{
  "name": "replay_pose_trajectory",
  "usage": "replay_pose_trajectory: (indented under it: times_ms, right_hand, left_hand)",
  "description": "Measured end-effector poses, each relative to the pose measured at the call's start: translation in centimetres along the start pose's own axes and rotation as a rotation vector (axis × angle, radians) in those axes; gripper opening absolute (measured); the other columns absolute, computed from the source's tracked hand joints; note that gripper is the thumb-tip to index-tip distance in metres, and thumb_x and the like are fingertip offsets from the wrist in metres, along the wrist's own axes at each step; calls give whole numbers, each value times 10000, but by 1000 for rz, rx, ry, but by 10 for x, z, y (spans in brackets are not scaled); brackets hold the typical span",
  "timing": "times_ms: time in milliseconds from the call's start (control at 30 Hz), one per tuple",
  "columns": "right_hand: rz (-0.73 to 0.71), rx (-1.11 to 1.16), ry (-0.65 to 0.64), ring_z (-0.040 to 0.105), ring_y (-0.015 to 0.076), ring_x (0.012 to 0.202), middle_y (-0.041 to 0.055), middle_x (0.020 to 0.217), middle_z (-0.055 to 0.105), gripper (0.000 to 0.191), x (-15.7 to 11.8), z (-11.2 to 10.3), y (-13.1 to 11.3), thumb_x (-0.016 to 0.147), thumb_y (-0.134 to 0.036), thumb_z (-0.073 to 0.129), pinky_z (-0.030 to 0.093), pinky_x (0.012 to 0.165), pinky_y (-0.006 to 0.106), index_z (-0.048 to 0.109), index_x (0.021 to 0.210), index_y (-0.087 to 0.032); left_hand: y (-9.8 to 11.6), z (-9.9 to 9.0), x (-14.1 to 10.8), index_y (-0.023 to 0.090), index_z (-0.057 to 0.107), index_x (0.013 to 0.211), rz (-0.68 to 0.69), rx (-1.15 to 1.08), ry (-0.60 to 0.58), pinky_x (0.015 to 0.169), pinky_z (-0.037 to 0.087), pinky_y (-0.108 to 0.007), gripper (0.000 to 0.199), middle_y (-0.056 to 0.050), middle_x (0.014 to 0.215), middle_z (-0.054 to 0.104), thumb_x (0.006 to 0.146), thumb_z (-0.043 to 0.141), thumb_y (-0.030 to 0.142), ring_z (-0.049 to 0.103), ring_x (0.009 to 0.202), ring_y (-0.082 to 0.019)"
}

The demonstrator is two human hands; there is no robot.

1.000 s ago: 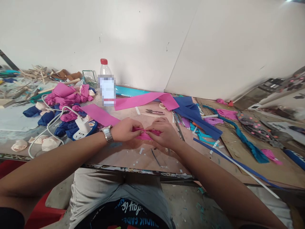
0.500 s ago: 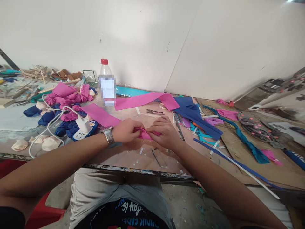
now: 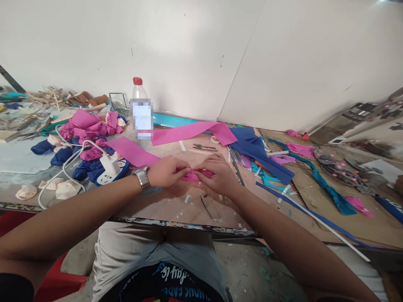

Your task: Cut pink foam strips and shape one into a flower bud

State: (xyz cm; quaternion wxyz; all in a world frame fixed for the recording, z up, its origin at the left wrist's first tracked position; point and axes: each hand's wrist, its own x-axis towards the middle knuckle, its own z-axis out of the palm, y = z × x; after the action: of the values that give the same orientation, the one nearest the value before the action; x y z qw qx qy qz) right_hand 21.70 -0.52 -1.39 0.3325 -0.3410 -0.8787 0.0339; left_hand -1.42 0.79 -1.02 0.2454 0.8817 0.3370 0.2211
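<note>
Between my hands, low over the near part of the table, is a gathered pink strip [image 3: 189,177], cloth or crepe paper. My left hand [image 3: 168,171], with a metal watch [image 3: 143,178] on its wrist, pinches the strip between thumb and forefinger. From the other side my right hand [image 3: 217,173] pinches it too, the fingertips of both hands almost meeting. A flat pink length [image 3: 134,152] runs out behind my left hand toward the left; whether it joins the held piece is hidden.
Behind my hands lie small thread snips [image 3: 204,147] and another pink strip [image 3: 189,132]. A red-capped bottle [image 3: 140,90] stands by the wall. To the left are a power strip [image 3: 108,176] with a white cable and crumpled pink bundles [image 3: 85,123]. Blue strips [image 3: 248,142] lie right.
My left thumb has shifted up to the fold beside my right fingertips, and a little more of the pink strip shows below the hands. The rest of the table looks the same.
</note>
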Motion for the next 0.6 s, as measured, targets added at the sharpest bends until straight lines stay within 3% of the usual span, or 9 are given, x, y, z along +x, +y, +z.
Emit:
replay_pose_trajectory:
  times_ms: [333,600]
  right_hand:
    - [-2,-4,64,669,199,798,-3,772,761,76,0,-2,1,853,-176,721,441,903,412,749,831,-243]
    - [9,-26,80,670,200,784,-2,769,762,64,1,-4,3,859,-174,712,447,888,404,740,838,-227]
  left_hand:
    - [-1,-2,1,177,719,874,-33,25,40,696,415,-276,240,-19,779,721,930,494,241,616,706,-156]
    - [-3,-3,0,184,725,915,-66,-30,204,732,455,-281,194,-10,857,748,829,551,185,650,772,-161]
